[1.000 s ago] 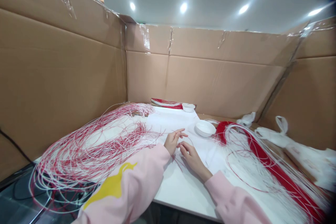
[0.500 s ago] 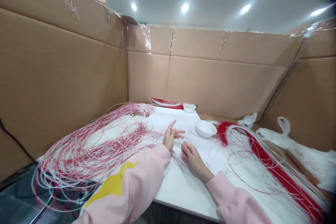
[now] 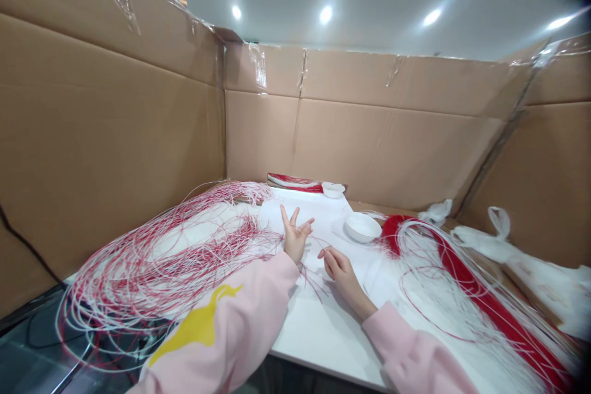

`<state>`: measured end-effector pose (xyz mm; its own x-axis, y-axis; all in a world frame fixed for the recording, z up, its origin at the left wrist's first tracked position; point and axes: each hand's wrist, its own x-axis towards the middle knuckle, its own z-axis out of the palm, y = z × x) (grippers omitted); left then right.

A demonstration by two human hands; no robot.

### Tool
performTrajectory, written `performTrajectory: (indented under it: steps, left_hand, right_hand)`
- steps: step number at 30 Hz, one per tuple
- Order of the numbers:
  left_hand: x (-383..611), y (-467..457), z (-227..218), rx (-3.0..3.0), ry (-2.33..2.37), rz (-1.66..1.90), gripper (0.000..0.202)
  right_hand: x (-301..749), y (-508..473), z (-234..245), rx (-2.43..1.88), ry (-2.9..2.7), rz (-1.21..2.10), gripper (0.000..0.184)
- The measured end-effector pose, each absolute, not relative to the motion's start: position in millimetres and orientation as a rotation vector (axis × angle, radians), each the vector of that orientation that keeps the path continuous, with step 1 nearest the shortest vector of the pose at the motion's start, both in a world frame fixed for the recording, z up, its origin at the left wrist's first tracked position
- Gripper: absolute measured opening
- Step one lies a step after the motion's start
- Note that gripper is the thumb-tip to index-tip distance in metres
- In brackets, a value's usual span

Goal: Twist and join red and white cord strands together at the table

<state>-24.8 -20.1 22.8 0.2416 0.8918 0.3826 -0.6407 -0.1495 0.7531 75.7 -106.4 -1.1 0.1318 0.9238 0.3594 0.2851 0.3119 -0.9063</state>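
My left hand (image 3: pixel 295 239) is over the middle of the white table, palm partly up and fingers spread apart. Just to its right, my right hand (image 3: pixel 339 268) is closed, with thumb and forefinger pinched on a thin red cord (image 3: pixel 320 240). The cord arcs from that pinch toward my left hand; whether it touches the left fingers is too fine to tell. Several loose red cord ends (image 3: pixel 314 283) lie below and between the hands. A large loose bundle of red and white cords (image 3: pixel 184 265) spreads out to the left of my left hand.
Beyond my right hand stands a white bowl (image 3: pixel 362 228), with a smaller white bowl (image 3: pixel 333 189) farther back. Red and white cords (image 3: pixel 480 277) run down the right side beside white plastic bags (image 3: pixel 530 258). Cardboard walls (image 3: pixel 369 129) enclose the table (image 3: pixel 318 345).
My left hand has spread its fingers and turned them upward, moving slightly left. My right hand has shifted a little to the right, widening the gap between the hands.
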Motion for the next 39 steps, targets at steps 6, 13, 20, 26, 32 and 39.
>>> performTrajectory:
  steps: [6, 13, 20, 26, 32, 39]
  left_hand:
    - [-22, -13, 15, 0.881, 0.351, 1.258, 0.084]
    - [-24, -19, 15, 0.931, 0.278, 0.994, 0.043]
    - [-17, -20, -2, 1.216, 0.062, 0.616, 0.06]
    - [-17, -28, -4, 1.384, 0.092, 0.541, 0.07]
    - [-22, -34, 4, 1.465, 0.024, 0.296, 0.067]
    - [-28, -33, 10, 1.724, 0.263, 0.344, 0.048]
  right_hand:
    - [76, -110, 4, -1.214, -1.385, 0.604, 0.032]
    - [74, -110, 5, -1.206, -1.383, 0.608, 0.032]
    - [75, -104, -1, -1.157, -1.313, 0.649, 0.037]
    - [75, -108, 9, -1.051, -1.318, 0.672, 0.032]
    - [93, -106, 16, -1.005, -1.204, 0.74, 0.029]
    - [139, -114, 34, -0.896, -0.925, 0.402, 0.022]
